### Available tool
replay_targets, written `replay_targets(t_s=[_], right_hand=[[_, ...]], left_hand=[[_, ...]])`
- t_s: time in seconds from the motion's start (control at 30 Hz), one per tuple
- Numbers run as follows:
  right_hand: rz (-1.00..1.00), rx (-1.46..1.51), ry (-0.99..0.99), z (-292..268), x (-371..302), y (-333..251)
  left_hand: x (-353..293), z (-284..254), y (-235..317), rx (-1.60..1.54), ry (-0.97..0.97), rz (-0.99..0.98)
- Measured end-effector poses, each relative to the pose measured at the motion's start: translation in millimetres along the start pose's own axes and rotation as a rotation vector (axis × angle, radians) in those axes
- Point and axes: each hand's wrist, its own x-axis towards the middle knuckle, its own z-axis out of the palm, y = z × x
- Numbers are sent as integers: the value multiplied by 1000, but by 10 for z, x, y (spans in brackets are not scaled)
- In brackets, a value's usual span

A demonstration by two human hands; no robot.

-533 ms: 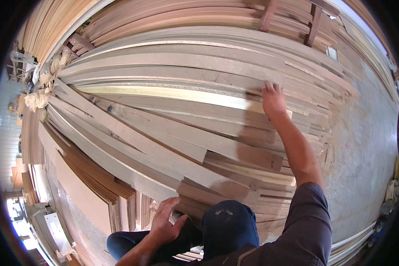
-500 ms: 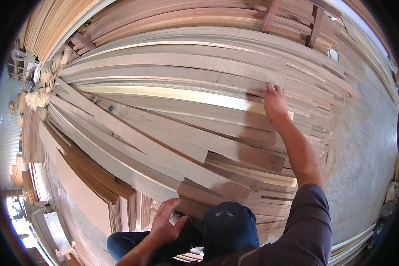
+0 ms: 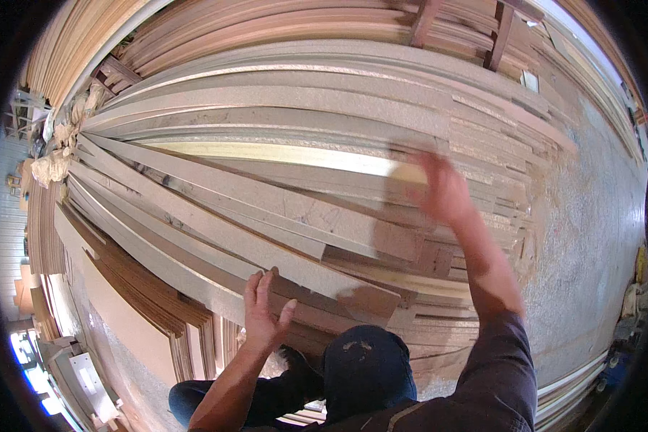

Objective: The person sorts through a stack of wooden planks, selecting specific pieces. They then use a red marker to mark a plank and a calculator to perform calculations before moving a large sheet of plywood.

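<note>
- Right hand (image 3: 443,191): out over the middle of the board pile, blurred. Fingers point down and toward the left; how far they are bent, and whether they grip or touch any wood, cannot be told.
- Left hand (image 3: 268,313): low and nearer the body, fingers spread, thumb held apart, palm not closed on anything. Fingertips at the edge of a long front board (image 3: 317,272); contact uncertain.
- Marked board (image 3: 317,212): long, grey-brown, faint scribbled lines on its upper face. Lies on the pile between the two hands, its right end in the shadow below the right hand.
- Pale yellow strip (image 3: 266,152): just beyond the marked board, its right end near the right hand.
- Layout: boards bunch together at the far left beside crumpled wrapping (image 3: 50,167) and fan out to the right, several crossing at a slant.
- State of the work, my judgement: no finished order shows. The boards beyond the yellow strip run roughly side by side; the nearer ones lie askew, right-hand ends staggered. Most of the handling looks left, though the pictures cannot settle how much.
- Around: stacked brown sheets (image 3: 133,270) at left, another lumber stack (image 3: 288,25) behind, concrete floor (image 3: 590,209) at right.
</note>
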Motion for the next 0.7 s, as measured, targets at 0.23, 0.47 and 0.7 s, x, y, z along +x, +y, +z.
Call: replay_targets(t_s=[0.23,0.47,0.7], right_hand=[[169,-423,161,125,955,278],[-30,-551,118,319,737,421],[-330,-3,-185,53,-448,-450]], left_hand=[[-587,-173,227,46,-231,-121],[-136,-163,48,68,-29,12],[844,15,227,129,120,277]])
